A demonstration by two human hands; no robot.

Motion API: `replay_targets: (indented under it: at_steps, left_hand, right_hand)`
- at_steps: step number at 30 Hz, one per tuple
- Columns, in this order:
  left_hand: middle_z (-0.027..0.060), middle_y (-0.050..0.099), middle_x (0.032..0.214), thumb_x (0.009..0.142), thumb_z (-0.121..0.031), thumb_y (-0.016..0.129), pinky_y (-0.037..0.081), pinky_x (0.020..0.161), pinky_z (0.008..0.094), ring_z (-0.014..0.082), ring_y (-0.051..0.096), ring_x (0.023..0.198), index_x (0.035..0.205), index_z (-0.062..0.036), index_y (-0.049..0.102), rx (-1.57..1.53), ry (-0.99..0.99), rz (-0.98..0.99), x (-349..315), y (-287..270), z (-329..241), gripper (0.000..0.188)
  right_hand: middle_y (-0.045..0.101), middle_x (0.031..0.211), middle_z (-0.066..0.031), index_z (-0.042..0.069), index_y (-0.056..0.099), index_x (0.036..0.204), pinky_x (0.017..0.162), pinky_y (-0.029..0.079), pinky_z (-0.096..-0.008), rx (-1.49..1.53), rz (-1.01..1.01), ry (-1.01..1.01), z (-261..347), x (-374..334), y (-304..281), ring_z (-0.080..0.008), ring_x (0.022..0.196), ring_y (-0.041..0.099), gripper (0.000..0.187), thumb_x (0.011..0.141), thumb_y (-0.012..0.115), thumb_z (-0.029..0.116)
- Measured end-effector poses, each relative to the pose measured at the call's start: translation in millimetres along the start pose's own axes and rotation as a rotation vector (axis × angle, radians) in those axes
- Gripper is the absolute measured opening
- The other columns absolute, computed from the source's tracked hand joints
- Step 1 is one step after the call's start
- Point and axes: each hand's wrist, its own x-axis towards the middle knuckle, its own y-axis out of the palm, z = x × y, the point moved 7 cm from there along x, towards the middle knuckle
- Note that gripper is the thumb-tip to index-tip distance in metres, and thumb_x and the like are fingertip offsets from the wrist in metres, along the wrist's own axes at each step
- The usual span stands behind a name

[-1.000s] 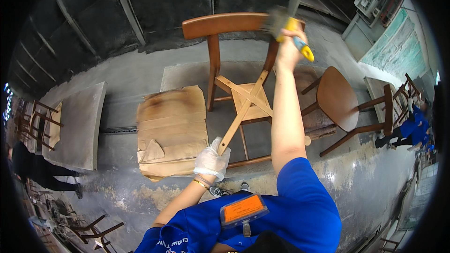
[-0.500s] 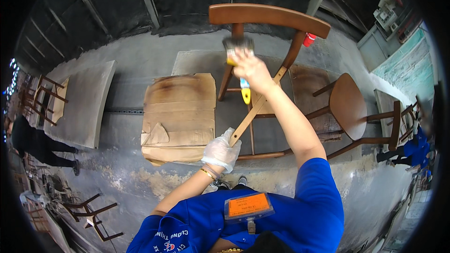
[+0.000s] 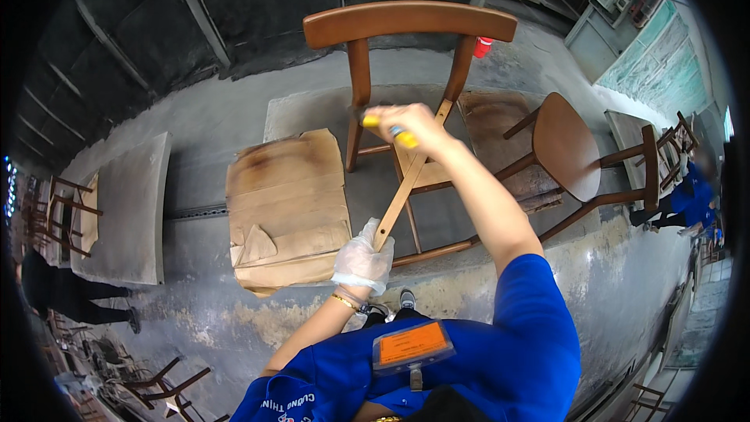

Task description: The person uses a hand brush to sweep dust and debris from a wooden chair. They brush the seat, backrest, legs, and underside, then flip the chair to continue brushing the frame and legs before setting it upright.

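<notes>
Yellow-handled brush (image 3: 405, 140), brown wooden chair (image 3: 410, 22), centre frame.
Bare right hand (image 3: 416, 126) wraps fingers round the brush; white-gloved left hand (image 3: 362, 260) clasps fingers round a pale wooden slat (image 3: 401, 196).

Premises: a furniture workshop. Evidence: a wooden chair (image 3: 410, 19) at twelve o'clock, a second chair (image 3: 566, 144) at three, a dark chair (image 3: 78, 209) at nine; cardboard (image 3: 293, 207) (darkly stained) nearer centre at nine; blotched floor (image 3: 203, 320) at eight; dark ribbed wall (image 3: 258, 0) at eleven; a person in blue (image 3: 691, 197) farther out at three.
</notes>
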Motion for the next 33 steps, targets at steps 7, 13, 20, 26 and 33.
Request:
replay_targets:
  at_steps: [7, 13, 20, 26, 33]
  left_hand:
    - [0.0274, 0.073, 0.097, 0.092, -0.035, 0.068, 0.057, 0.080, 0.0499, 0.0442, 0.071, 0.090, 0.134, -0.0039, 0.066, 0.020, -0.002, -0.012, 2.0, -0.7, -3.2, 0.052]
    - [0.0278, 0.073, 0.100, 0.091, -0.036, 0.069, 0.057, 0.081, 0.0478, 0.0440, 0.072, 0.094, 0.133, -0.0059, 0.067, -0.033, -0.077, -0.027, -0.8, 3.2, 1.4, 0.051]
    - [0.0239, 0.075, 0.097, 0.086, -0.039, 0.076, 0.058, 0.081, 0.0426, 0.0404, 0.073, 0.092, 0.130, -0.0056, 0.068, -0.129, -0.153, -0.048, 1.4, 16.2, 10.8, 0.056]
    - [0.0180, 0.073, 0.116, 0.088, -0.011, 0.082, 0.055, 0.094, 0.0359, 0.0293, 0.072, 0.107, 0.124, -0.0027, 0.066, -0.196, 0.338, -0.469, -29.7, 8.6, 4.0, 0.040]
    - [0.0159, 0.075, 0.115, 0.089, -0.013, 0.083, 0.056, 0.093, 0.0341, 0.0237, 0.073, 0.106, 0.121, -0.0033, 0.070, -0.228, 0.133, -0.540, -44.7, 27.2, 4.8, 0.036]
  right_hand:
    - [0.071, 0.132, -0.0058, 0.013, 0.067, 0.081, 0.112, 0.050, -0.0439, -0.762, -0.371, -0.100, -67.1, -69.4, -79.7, -0.0282, 0.129, 0.064, 0.003, 0.079, 0.067, 0.011]
    - [0.069, 0.136, -0.0078, 0.008, 0.058, 0.075, 0.105, 0.054, -0.0397, -0.280, -0.475, -0.058, -94.0, -87.6, -93.0, -0.0319, 0.124, 0.067, 0.010, 0.080, 0.066, 0.008]
    - [0.068, 0.138, -0.0091, 0.013, 0.063, 0.075, 0.094, 0.058, -0.0388, -0.282, 0.044, 0.152, -135.4, -79.3, -41.8, -0.0283, 0.114, 0.072, 0.015, 0.070, 0.071, 0.000]
    - [0.069, 0.134, -0.0217, -0.001, 0.058, 0.070, 0.107, 0.047, -0.0327, 0.573, -0.446, 0.044, -128.6, -131.4, -122.1, -0.0262, 0.128, 0.063, 0.020, 0.081, 0.064, -0.017]
    - [0.065, 0.137, -0.0267, 0.002, 0.059, 0.072, 0.109, 0.046, -0.0370, 0.821, -0.776, 0.170, -106.3, -262.8, -164.1, -0.0310, 0.129, 0.062, 0.022, 0.081, 0.071, -0.012]
